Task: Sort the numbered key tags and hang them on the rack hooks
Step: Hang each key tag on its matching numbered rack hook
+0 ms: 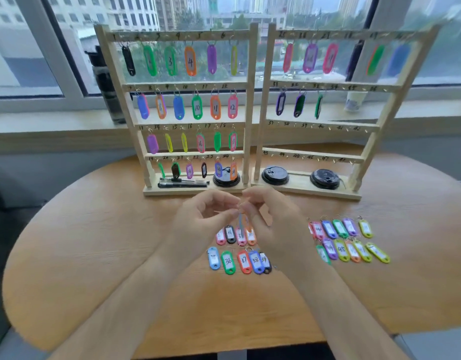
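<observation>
Two wooden hook racks stand at the table's back. The left rack (pixel 252 74) is full of coloured tags on all its rows. The right rack (pixel 335 85) has tags on its top row and three on the second; its lower hooks are bare. Just in front of the racks, my left hand (pixel 203 216) and my right hand (pixel 271 219) together pinch the ring of a thin grey-blue key tag (pixel 241 222), which hangs edge-on between them. Below my hands lies a group of loose tags (pixel 239 259) numbered in the thirties. A second group (pixel 348 240) lies to the right.
Black cup lids (pixel 274 175) sit on the rack bases, with pens (pixel 182 182) on the left base. A dark bottle (pixel 106 84) and a paper cup (pixel 355 100) stand on the windowsill. The round wooden table (pixel 94 242) drops off near me.
</observation>
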